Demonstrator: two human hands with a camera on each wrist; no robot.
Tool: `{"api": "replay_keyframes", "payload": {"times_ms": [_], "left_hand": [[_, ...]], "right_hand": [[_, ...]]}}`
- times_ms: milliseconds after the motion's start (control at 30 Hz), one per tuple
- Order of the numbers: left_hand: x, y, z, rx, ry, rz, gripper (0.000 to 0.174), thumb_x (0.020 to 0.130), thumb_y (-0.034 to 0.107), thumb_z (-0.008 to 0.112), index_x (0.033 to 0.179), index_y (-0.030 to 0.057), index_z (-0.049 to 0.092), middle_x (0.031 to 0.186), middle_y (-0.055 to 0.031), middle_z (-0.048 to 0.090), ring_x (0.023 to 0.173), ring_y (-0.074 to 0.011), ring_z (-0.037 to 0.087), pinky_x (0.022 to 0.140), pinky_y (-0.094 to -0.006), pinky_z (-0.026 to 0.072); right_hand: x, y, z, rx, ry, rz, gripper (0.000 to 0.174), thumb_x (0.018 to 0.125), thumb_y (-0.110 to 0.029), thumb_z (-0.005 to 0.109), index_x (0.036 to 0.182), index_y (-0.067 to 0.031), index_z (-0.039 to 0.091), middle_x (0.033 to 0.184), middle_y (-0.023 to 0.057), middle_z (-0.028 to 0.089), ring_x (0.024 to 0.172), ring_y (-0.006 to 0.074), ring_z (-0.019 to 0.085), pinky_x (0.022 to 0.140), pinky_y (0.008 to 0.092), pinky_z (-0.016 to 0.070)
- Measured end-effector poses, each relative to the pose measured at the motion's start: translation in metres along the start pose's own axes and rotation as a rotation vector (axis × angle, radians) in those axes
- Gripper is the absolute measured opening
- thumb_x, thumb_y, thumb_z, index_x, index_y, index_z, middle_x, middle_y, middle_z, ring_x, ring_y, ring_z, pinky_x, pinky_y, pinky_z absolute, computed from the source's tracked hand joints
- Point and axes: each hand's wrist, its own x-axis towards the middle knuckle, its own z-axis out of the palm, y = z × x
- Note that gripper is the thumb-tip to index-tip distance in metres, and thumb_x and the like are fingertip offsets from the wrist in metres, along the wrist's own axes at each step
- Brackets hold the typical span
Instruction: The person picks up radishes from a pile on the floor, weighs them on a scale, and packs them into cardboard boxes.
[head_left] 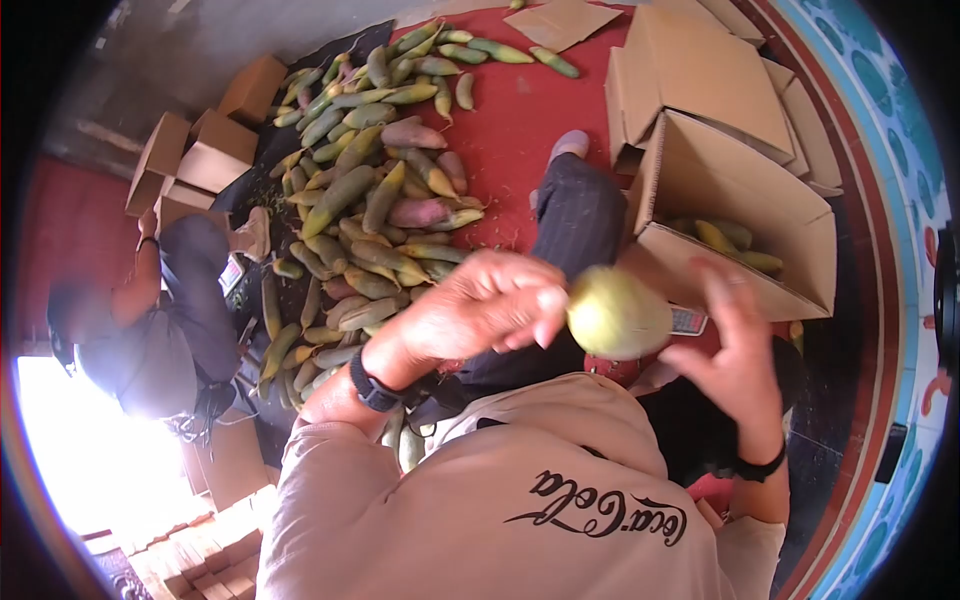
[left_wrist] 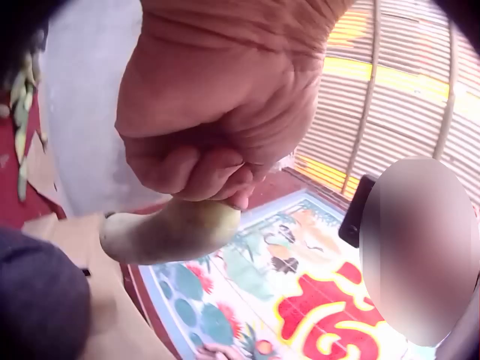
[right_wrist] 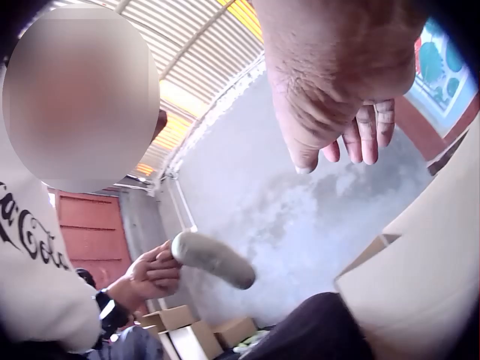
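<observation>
A pale green radish, blurred in the head view, is held up in front of the lap. My left hand grips it at one end with curled fingers. The left wrist view shows those fingers bent over the end of the radish, its body sticking out to the side. My right hand is apart from the radish, thumb and fingers spread. In the right wrist view the right hand has nothing in it, and the radish hangs out from the left hand.
A large heap of radishes covers the floor ahead and to the left. An open cardboard box on the right has a few radishes inside. A small keypad device sits beside it. Another person crouches at left near more boxes.
</observation>
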Motion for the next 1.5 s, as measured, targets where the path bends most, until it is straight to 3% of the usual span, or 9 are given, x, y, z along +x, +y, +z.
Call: {"api": "replay_keyframes", "payload": {"times_ms": [100,300,433,733,967,1067,1200,1333,1500], "left_hand": [[0.019,-0.008,0.018,-0.031,-0.181,-0.006,0.037,0.093,0.026,0.044,0.063,0.0041,0.050,0.058,0.0029,0.041,0.047,-0.0037,0.036,0.043,-0.0196,0.0307],[0.027,-0.036,0.014,-0.223,-0.127,-0.135,0.039,0.091,0.032,0.045,0.070,0.0017,0.057,0.065,-0.0017,0.051,0.050,-0.0064,0.044,0.048,-0.0200,0.0379],[0.023,-0.055,-0.019,0.069,0.162,-0.130,0.038,0.092,0.035,0.041,0.095,0.0007,0.057,0.072,-0.0037,0.057,0.065,-0.0109,0.055,0.063,-0.0233,0.0451],[-0.075,-0.234,-0.150,0.057,0.896,-0.636,0.020,0.087,0.020,0.045,0.090,0.0065,0.059,0.077,-0.0018,0.060,0.065,-0.0115,0.056,0.057,-0.0254,0.0433],[-0.111,-0.345,-0.144,-0.060,0.847,-1.106,0.020,0.084,0.021,0.047,0.095,0.0097,0.059,0.076,-0.0015,0.061,0.067,-0.0151,0.059,0.059,-0.0291,0.0455],[-0.151,-0.500,-0.190,0.586,0.366,-0.887,0.040,0.076,0.026,0.057,0.113,0.0116,0.053,0.106,-0.0121,0.055,0.090,-0.0256,0.059,0.079,-0.0322,0.0473],[-0.076,-0.369,-0.139,0.902,0.571,-1.065,0.046,0.076,0.021,0.054,0.121,0.0139,0.045,0.125,-0.0116,0.043,0.116,-0.0287,0.041,0.093,-0.0367,0.0382],[-0.054,-0.369,-0.147,1.235,0.612,-0.838,0.039,0.080,0.012,0.042,0.119,0.0125,0.046,0.126,-0.0101,0.042,0.118,-0.0276,0.039,0.093,-0.0393,0.0375],[-0.042,-0.372,-0.167,1.264,0.458,-0.982,0.033,0.080,0.013,0.044,0.113,0.0084,0.049,0.124,-0.0104,0.045,0.113,-0.0277,0.045,0.089,-0.0379,0.0409]], "right_hand": [[-0.022,0.013,0.025,0.357,-0.385,0.122,0.066,0.062,-0.021,0.075,0.120,-0.0058,0.046,0.110,0.0143,0.054,0.100,0.0339,0.052,0.088,0.0370,0.0410],[-0.041,0.020,0.031,0.619,-0.359,0.288,0.058,0.063,-0.016,0.075,0.112,-0.0006,0.050,0.101,0.0129,0.057,0.087,0.0222,0.057,0.079,0.0312,0.0444],[-0.043,0.042,-0.003,0.405,0.056,0.350,0.053,0.064,-0.015,0.072,0.108,0.0032,0.050,0.096,0.0093,0.058,0.090,0.0163,0.054,0.082,0.0296,0.0418],[-0.049,0.195,-0.074,-0.245,0.311,0.749,0.035,0.083,-0.032,0.057,0.099,-0.0007,0.055,0.082,0.0044,0.056,0.069,0.0116,0.052,0.063,0.0251,0.0413],[-0.032,0.259,-0.056,-0.252,0.184,0.804,0.032,0.082,-0.021,0.059,0.107,-0.0006,0.055,0.091,0.0091,0.059,0.075,0.0149,0.056,0.068,0.0273,0.0449],[-0.043,0.285,-0.044,-0.134,0.218,0.546,0.028,0.085,-0.014,0.056,0.107,0.0028,0.054,0.099,0.0109,0.059,0.085,0.0152,0.058,0.074,0.0256,0.0461],[-0.032,0.223,-0.018,-0.202,0.278,0.533,0.026,0.089,-0.014,0.051,0.107,0.0035,0.054,0.100,0.0100,0.059,0.087,0.0138,0.058,0.075,0.0238,0.0459],[-0.029,0.206,-0.013,-0.204,0.281,0.637,0.024,0.089,-0.015,0.051,0.106,0.0016,0.055,0.097,0.0077,0.059,0.080,0.0126,0.057,0.073,0.0236,0.0458],[-0.026,0.207,-0.011,-0.184,0.272,0.641,0.024,0.089,-0.018,0.051,0.102,0.0012,0.057,0.094,0.0060,0.058,0.075,0.0115,0.056,0.070,0.0230,0.0451]]}}
